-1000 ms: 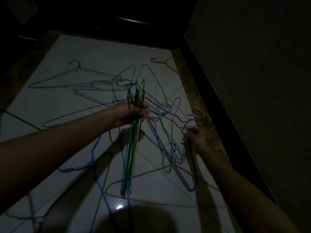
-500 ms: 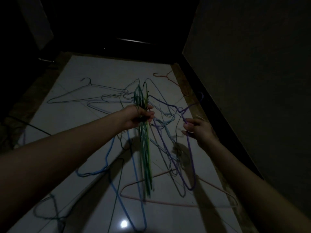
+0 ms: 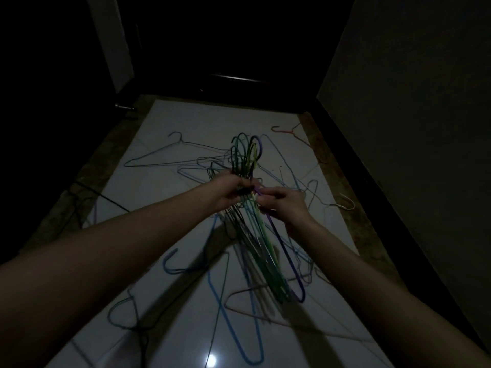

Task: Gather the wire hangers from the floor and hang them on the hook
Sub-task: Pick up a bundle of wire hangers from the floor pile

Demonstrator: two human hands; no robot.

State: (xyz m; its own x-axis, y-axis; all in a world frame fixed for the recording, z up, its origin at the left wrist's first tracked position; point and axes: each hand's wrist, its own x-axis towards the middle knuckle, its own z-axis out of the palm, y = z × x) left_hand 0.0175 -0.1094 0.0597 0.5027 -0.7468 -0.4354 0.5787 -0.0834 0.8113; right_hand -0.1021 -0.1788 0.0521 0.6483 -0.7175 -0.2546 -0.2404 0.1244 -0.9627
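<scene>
My left hand grips a bundle of green and dark wire hangers by their necks, hooks pointing up and bodies hanging toward the floor. My right hand pinches a purple hanger at its neck and holds it against the bundle. Several more hangers lie scattered on the white tiled floor: a blue one in front, a dark one far left, a red one at the far right, a white one by the right border. No wall hook shows in the dim view.
A dark wall runs along the right, with a black skirting and a brown floor border. A dark doorway lies ahead. A black cable crosses the floor at the left.
My right hand lifted the purple hanger off the floor and brought it left to the bundle in my left hand. The view has tilted upward.
</scene>
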